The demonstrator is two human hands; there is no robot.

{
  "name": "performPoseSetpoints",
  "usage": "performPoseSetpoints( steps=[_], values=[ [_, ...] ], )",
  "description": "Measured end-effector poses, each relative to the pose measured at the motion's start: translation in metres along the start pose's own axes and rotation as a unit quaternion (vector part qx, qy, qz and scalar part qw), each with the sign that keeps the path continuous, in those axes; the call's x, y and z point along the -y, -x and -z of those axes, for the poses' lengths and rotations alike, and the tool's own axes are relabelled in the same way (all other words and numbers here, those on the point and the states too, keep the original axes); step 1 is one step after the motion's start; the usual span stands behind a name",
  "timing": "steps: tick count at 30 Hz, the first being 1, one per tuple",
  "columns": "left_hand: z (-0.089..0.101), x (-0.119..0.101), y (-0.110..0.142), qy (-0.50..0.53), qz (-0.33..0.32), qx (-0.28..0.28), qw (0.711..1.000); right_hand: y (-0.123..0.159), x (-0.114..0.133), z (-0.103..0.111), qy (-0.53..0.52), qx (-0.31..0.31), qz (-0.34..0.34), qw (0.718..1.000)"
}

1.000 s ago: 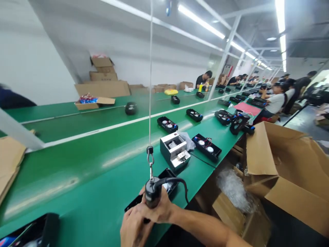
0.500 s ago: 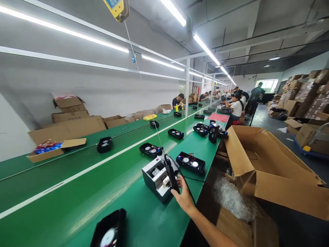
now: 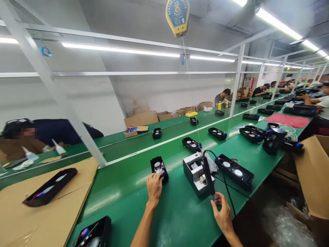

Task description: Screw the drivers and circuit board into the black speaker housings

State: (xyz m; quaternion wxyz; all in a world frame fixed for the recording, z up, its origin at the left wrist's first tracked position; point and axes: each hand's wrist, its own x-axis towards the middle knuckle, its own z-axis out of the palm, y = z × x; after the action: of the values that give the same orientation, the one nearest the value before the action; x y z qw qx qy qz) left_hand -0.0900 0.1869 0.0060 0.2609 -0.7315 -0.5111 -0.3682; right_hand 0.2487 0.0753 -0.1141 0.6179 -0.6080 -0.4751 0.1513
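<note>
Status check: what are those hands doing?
Left hand on black tray with white dials. Right hand open, beside hanging black corded tool. White-topped black box between them.

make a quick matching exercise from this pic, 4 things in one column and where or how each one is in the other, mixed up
Things:
1. yellow spring balancer
2. red mat
3. left hand
4. right hand

Places or states:
a. resting on a black case with round dials
b. open, beside a black corded tool
c. lying on the green bench
d. hanging overhead

Pairs: 1d, 2c, 3a, 4b
</note>
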Motion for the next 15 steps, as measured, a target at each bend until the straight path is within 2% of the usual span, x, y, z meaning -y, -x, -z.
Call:
performPoseSetpoints(
  steps=[2, 3, 4, 6, 8, 10, 13, 15],
  values=[
    [-0.015, 0.004, -0.025, 0.004, 0.012, -0.007, 1.0, 0.0, -0.002, 0.001, 0.008, -0.003, -0.006, 1.0],
    [-0.015, 0.002, -0.03, 0.01, 0.011, -0.008, 1.0, 0.0, -0.002, 0.002, 0.012, -0.006, -0.01, 1.0],
    [-0.011, -0.001, -0.028, 0.018, 0.007, -0.007, 1.0, 0.0, -0.002, 0.002, 0.016, -0.009, -0.013, 1.0],
    [0.011, -0.008, -0.008, 0.031, -0.002, -0.002, 1.0, 0.0, -0.002, 0.004, 0.023, -0.011, -0.02, 0.999],
    [0.047, -0.008, 0.03, 0.031, 0.001, -0.001, 1.0, -0.001, -0.002, 0.007, 0.028, -0.004, -0.027, 0.999],
    [0.093, 0.002, 0.077, 0.009, 0.017, -0.007, 1.0, 0.0, -0.002, 0.011, 0.026, 0.009, -0.033, 0.999],
    [0.174, 0.031, 0.151, -0.062, 0.045, -0.019, 0.997, 0.004, -0.007, 0.018, 0.023, 0.037, -0.052, 0.998],
    [0.228, 0.048, 0.193, -0.127, 0.039, 0.004, 0.991, 0.005, -0.017, 0.022, 0.037, 0.067, -0.078, 0.994]
  ],
)
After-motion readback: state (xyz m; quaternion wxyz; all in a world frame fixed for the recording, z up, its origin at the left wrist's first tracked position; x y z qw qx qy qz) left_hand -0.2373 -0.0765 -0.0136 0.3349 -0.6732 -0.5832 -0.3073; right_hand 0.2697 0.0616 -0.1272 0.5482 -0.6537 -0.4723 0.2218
